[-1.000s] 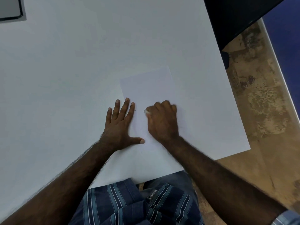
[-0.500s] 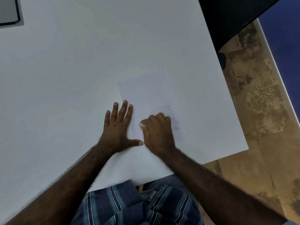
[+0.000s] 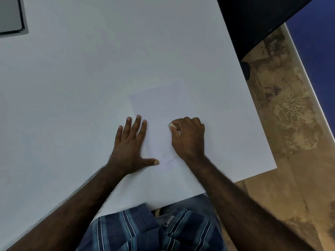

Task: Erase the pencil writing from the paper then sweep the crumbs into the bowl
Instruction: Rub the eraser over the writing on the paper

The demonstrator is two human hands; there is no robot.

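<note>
A white sheet of paper lies on the white table, near its front right part. Faint pencil lines show on the sheet between my two hands. My left hand lies flat with fingers spread on the paper's left edge, thumb pointing right. My right hand is closed on a small white eraser, which pokes out at the fingertips and touches the paper. No bowl is in view, and I cannot make out any crumbs.
A grey flat object with a dark rim sits at the table's far left corner. A black object overhangs the far right. The table's right edge drops to a mottled brown floor.
My right hand moved back toward me with the eraser, then away and to the right again. The left hand has stayed pressed on the paper.
</note>
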